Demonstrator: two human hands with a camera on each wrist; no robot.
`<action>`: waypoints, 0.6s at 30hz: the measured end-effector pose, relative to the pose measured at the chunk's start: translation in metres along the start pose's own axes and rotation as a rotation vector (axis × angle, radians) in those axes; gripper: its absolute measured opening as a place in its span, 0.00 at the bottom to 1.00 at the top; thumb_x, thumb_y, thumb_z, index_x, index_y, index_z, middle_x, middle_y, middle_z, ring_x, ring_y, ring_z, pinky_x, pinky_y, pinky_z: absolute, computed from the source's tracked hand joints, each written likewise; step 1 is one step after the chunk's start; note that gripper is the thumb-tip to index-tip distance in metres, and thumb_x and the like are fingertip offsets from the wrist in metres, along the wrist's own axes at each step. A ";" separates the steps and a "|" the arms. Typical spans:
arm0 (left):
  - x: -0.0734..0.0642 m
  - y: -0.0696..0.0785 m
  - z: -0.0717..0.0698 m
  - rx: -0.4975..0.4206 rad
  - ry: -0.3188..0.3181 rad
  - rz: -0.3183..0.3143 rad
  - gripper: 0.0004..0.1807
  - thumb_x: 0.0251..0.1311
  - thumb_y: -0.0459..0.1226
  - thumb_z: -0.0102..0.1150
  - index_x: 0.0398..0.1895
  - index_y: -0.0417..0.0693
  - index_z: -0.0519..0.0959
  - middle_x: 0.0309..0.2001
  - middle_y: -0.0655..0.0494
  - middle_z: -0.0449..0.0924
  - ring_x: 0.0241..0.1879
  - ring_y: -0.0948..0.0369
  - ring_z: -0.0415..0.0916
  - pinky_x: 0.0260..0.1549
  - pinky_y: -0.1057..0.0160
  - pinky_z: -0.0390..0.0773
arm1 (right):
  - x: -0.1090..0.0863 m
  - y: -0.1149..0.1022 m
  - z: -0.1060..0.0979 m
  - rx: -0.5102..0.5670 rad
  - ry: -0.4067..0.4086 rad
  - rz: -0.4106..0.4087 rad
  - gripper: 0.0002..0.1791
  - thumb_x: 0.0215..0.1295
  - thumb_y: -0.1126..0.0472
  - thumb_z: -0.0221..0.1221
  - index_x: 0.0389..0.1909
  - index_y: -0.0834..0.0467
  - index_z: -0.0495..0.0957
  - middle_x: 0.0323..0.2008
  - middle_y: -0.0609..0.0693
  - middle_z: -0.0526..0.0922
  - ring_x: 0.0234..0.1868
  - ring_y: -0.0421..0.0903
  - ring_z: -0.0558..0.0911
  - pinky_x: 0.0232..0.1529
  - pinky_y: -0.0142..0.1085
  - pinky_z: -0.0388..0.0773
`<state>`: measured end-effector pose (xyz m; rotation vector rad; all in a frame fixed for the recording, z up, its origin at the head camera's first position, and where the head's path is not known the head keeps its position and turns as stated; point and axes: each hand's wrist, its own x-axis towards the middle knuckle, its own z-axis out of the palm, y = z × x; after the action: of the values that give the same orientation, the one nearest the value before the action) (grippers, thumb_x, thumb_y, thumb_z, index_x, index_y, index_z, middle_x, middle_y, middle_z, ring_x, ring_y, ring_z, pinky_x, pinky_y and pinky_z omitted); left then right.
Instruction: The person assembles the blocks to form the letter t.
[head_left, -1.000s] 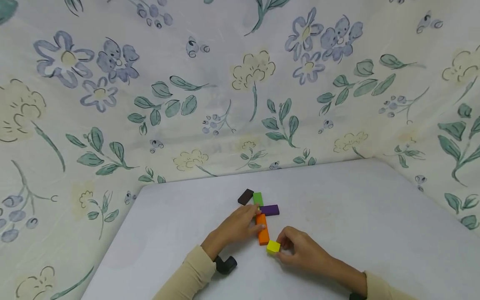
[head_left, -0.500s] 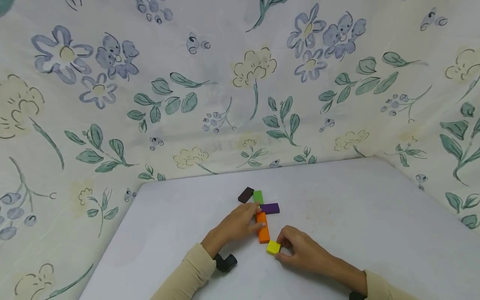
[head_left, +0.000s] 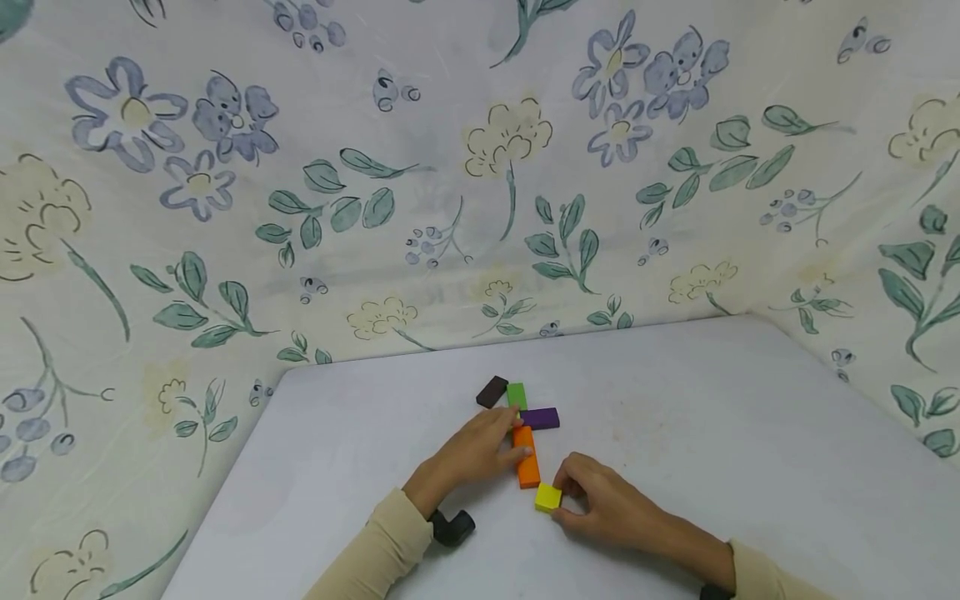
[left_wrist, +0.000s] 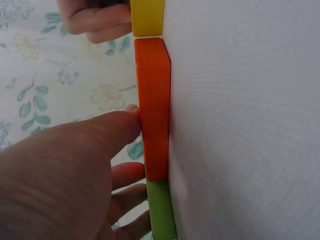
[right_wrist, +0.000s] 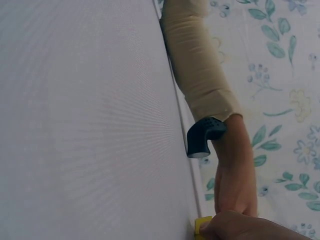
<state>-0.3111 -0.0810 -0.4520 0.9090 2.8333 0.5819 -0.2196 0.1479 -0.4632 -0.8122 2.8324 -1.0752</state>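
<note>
left hand (head_left: 476, 452) flat, straight fingertips pressing the orange block (head_left: 527, 459) on the white table (head_left: 712, 433); right hand (head_left: 607, 502) pinching the yellow cube (head_left: 547, 497) against that block's near end.

sleeves (head_left: 375, 550): beige, long | left wrist: black camera (head_left: 452, 527) (strapped)

Left hand (head_left: 472, 454) flat, fingers straight, right hand (head_left: 603, 504) curled, fingertips in a pinching grip (both forearms sleeved)

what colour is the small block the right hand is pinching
Yellow: the small block held by the right hand, clearest in the head view.
</note>
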 end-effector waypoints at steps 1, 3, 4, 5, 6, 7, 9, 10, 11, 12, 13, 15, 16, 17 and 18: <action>0.000 0.000 0.000 0.002 0.002 0.002 0.41 0.67 0.56 0.57 0.76 0.47 0.59 0.71 0.53 0.69 0.74 0.53 0.60 0.74 0.49 0.62 | 0.000 0.000 0.000 -0.002 0.000 -0.001 0.15 0.58 0.56 0.71 0.38 0.50 0.74 0.34 0.39 0.74 0.34 0.31 0.72 0.39 0.24 0.80; 0.000 0.000 0.000 0.002 0.004 0.003 0.40 0.67 0.56 0.58 0.76 0.47 0.60 0.71 0.53 0.69 0.74 0.52 0.61 0.73 0.49 0.62 | 0.000 0.000 -0.001 -0.004 -0.001 0.001 0.15 0.58 0.56 0.71 0.39 0.50 0.74 0.34 0.39 0.74 0.34 0.31 0.72 0.40 0.24 0.80; 0.000 0.000 0.000 0.000 0.005 0.005 0.40 0.67 0.56 0.58 0.76 0.47 0.60 0.71 0.53 0.69 0.74 0.52 0.61 0.73 0.49 0.62 | 0.000 -0.001 -0.001 -0.004 -0.001 0.002 0.15 0.58 0.55 0.71 0.39 0.50 0.74 0.34 0.40 0.74 0.34 0.31 0.72 0.40 0.24 0.80; 0.001 0.000 0.000 -0.003 0.006 0.006 0.40 0.67 0.56 0.58 0.76 0.47 0.61 0.71 0.52 0.69 0.74 0.52 0.61 0.73 0.49 0.63 | 0.000 -0.001 -0.001 -0.003 -0.002 0.004 0.15 0.58 0.55 0.71 0.39 0.50 0.74 0.34 0.40 0.74 0.34 0.31 0.72 0.40 0.24 0.80; 0.001 0.000 0.000 -0.005 0.006 0.007 0.40 0.67 0.55 0.58 0.76 0.47 0.60 0.70 0.52 0.69 0.74 0.52 0.61 0.73 0.49 0.63 | 0.000 -0.001 -0.002 0.000 -0.003 0.006 0.15 0.58 0.55 0.71 0.39 0.50 0.74 0.34 0.40 0.74 0.34 0.31 0.72 0.40 0.24 0.80; 0.001 0.000 -0.001 -0.007 0.006 0.009 0.40 0.67 0.55 0.58 0.76 0.47 0.60 0.70 0.52 0.69 0.74 0.52 0.61 0.73 0.49 0.63 | 0.000 -0.001 -0.002 0.002 -0.003 0.002 0.15 0.58 0.55 0.71 0.39 0.50 0.74 0.34 0.40 0.74 0.34 0.31 0.72 0.40 0.24 0.80; 0.000 0.000 -0.001 -0.010 0.005 0.009 0.40 0.67 0.55 0.58 0.76 0.47 0.60 0.70 0.53 0.70 0.74 0.52 0.61 0.73 0.49 0.62 | 0.000 -0.001 -0.002 0.005 -0.005 0.004 0.15 0.58 0.55 0.71 0.38 0.50 0.74 0.34 0.40 0.74 0.34 0.31 0.72 0.40 0.24 0.80; 0.000 0.000 -0.002 -0.010 0.005 0.011 0.40 0.67 0.55 0.58 0.76 0.47 0.59 0.70 0.53 0.70 0.74 0.52 0.61 0.73 0.49 0.62 | 0.000 -0.001 -0.002 0.005 -0.006 0.005 0.15 0.58 0.55 0.71 0.38 0.50 0.74 0.35 0.40 0.74 0.34 0.31 0.72 0.40 0.24 0.80; 0.000 0.000 -0.002 -0.010 0.004 0.012 0.41 0.67 0.55 0.58 0.76 0.47 0.59 0.69 0.53 0.70 0.74 0.52 0.61 0.73 0.50 0.62 | 0.000 -0.001 -0.003 0.005 -0.005 -0.001 0.15 0.58 0.55 0.71 0.38 0.50 0.74 0.35 0.40 0.74 0.34 0.31 0.72 0.40 0.24 0.80; 0.000 0.000 -0.002 -0.010 0.004 0.013 0.41 0.67 0.55 0.58 0.77 0.47 0.58 0.69 0.54 0.71 0.74 0.53 0.61 0.73 0.50 0.62 | 0.000 -0.001 -0.003 0.006 -0.005 -0.006 0.15 0.58 0.54 0.71 0.38 0.50 0.74 0.35 0.40 0.74 0.34 0.31 0.72 0.39 0.24 0.80; -0.001 0.000 -0.001 -0.010 0.004 0.015 0.41 0.67 0.55 0.58 0.77 0.46 0.58 0.69 0.54 0.71 0.74 0.53 0.61 0.73 0.50 0.62 | 0.000 -0.001 -0.003 0.004 -0.006 -0.006 0.15 0.58 0.54 0.71 0.38 0.50 0.74 0.35 0.40 0.74 0.34 0.31 0.72 0.39 0.24 0.80; 0.000 -0.001 -0.001 -0.010 0.003 0.017 0.42 0.67 0.55 0.58 0.77 0.46 0.58 0.69 0.54 0.71 0.74 0.53 0.61 0.73 0.50 0.62 | 0.000 0.000 -0.002 0.000 -0.009 -0.006 0.15 0.58 0.54 0.71 0.39 0.50 0.74 0.35 0.40 0.74 0.34 0.31 0.72 0.39 0.25 0.80; 0.000 -0.001 -0.001 -0.011 0.003 0.018 0.42 0.67 0.56 0.58 0.77 0.46 0.58 0.69 0.54 0.71 0.74 0.53 0.61 0.74 0.50 0.62 | 0.000 0.000 -0.002 -0.002 -0.010 -0.008 0.15 0.58 0.54 0.71 0.39 0.50 0.74 0.35 0.39 0.74 0.34 0.31 0.72 0.39 0.25 0.80; 0.000 -0.001 0.000 -0.013 0.002 0.018 0.42 0.67 0.56 0.57 0.77 0.46 0.57 0.69 0.54 0.70 0.74 0.53 0.61 0.74 0.50 0.62 | 0.000 0.001 -0.002 -0.004 -0.010 -0.010 0.15 0.58 0.54 0.71 0.39 0.50 0.74 0.35 0.39 0.74 0.34 0.31 0.72 0.39 0.25 0.80; 0.000 -0.001 0.000 -0.013 0.001 0.018 0.42 0.67 0.56 0.57 0.78 0.46 0.57 0.69 0.54 0.70 0.74 0.53 0.61 0.74 0.50 0.62 | 0.000 0.001 -0.002 -0.007 -0.012 -0.007 0.15 0.59 0.54 0.70 0.39 0.50 0.74 0.35 0.39 0.74 0.34 0.31 0.72 0.39 0.24 0.80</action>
<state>-0.3119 -0.0820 -0.4525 0.9331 2.8218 0.6027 -0.2204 0.1496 -0.4626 -0.8267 2.8276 -1.0576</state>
